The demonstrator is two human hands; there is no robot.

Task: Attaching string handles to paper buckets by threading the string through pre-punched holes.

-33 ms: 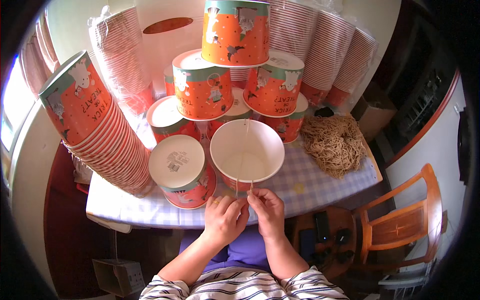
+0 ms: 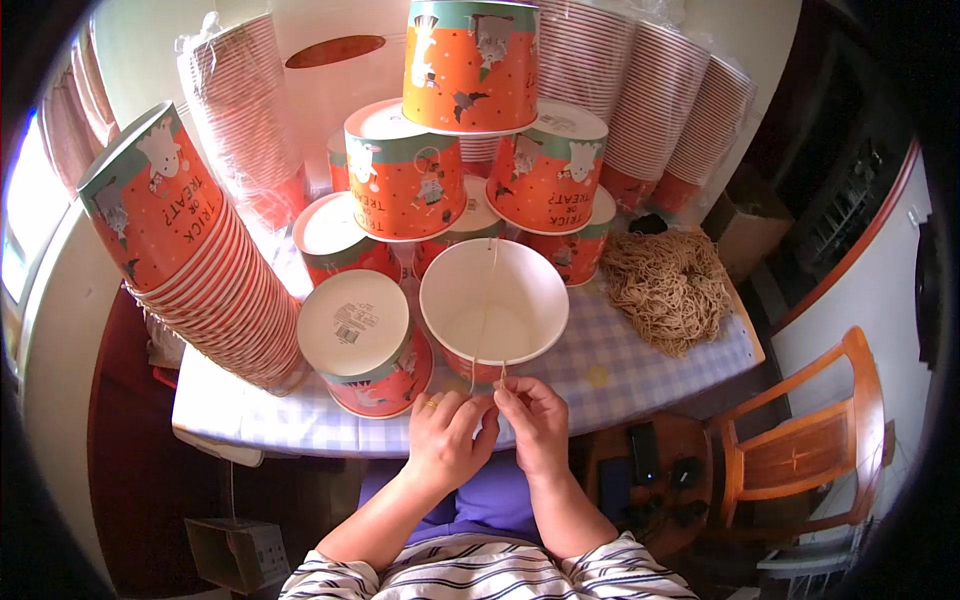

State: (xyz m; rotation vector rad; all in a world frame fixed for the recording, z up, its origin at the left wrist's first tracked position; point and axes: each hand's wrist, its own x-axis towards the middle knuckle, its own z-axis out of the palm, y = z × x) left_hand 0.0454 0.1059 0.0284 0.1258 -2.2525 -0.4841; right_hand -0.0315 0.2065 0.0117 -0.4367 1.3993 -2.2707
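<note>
Open paper tub, light and crushable, rim-held; thin limp string across it, pinched at near rim between left hand and right hand fingertips.

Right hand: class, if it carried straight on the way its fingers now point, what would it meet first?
Probably the near wall of the open paper bucket. The right hand pinches a thin string just before it and points up-table; depth is hard to judge.

Head-worn fisheye looks steeply down, close over the table.
</note>
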